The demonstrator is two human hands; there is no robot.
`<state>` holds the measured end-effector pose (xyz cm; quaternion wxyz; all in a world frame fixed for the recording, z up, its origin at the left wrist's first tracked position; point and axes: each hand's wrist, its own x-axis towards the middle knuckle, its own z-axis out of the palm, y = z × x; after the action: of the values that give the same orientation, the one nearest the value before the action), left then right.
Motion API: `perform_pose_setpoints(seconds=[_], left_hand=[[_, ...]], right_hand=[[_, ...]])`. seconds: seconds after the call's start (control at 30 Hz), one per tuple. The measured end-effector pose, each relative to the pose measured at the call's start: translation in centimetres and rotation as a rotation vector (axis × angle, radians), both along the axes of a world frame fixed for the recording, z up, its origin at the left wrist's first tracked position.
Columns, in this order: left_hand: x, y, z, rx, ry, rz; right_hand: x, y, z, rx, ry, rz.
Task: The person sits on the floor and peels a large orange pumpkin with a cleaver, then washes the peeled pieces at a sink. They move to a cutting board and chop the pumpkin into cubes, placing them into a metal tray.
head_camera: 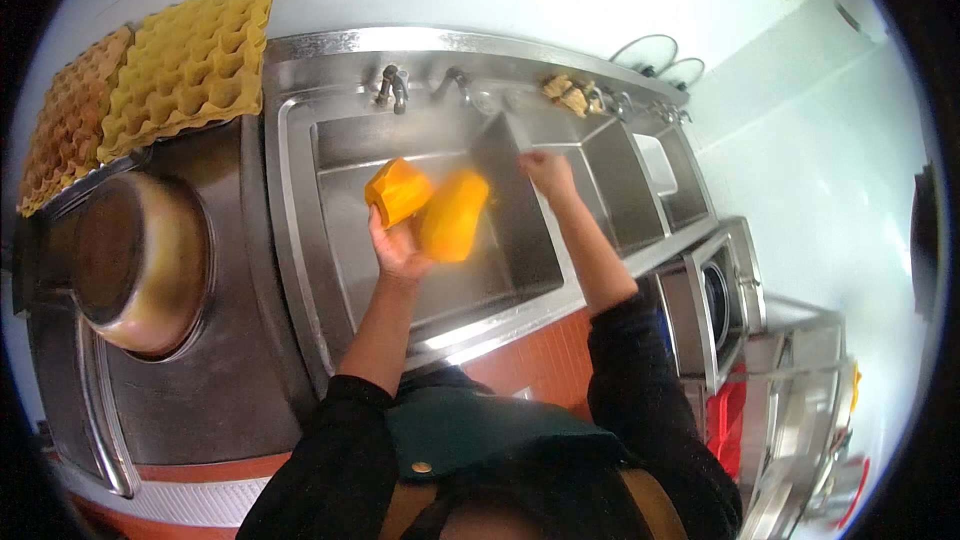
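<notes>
My left hand is over the large steel sink basin, holding a peeled orange piece of squash or pumpkin with the thumb along its left side. A second, longer orange piece, blurred, rests against the fingers on the right; I cannot tell how firmly it is held. My right hand is above the divider between this basin and the middle basin. Its fingers are curled in, and nothing shows in them. Black tap spouts stand behind the basin.
Egg trays lean at the back left, near a large upturned metal pot on the steel counter. Crumpled yellowish cloths or sponges lie by the right taps. A white container sits in the far right basin; glass lids lean behind.
</notes>
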<state>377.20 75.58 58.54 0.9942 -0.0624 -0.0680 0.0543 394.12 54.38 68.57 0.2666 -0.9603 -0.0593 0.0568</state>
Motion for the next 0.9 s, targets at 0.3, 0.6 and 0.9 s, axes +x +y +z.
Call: perform_pose_setpoints(seconds=[0.3,0.6,0.9], left_hand=[[8.7,-2.3,-9.7,0.08,0.33,0.208],[20.4,-6.6,-13.3,0.069,0.371,0.185],[25.8,-7.6,-17.0,0.213,0.389,0.119]], right_hand=[[17.6,13.4,-0.8,-0.609,-0.16,0.35],[26.5,10.7,-2.8,-0.457,-0.84,1.175],[15.9,2.5,-19.6,0.611,0.281,-0.007]])
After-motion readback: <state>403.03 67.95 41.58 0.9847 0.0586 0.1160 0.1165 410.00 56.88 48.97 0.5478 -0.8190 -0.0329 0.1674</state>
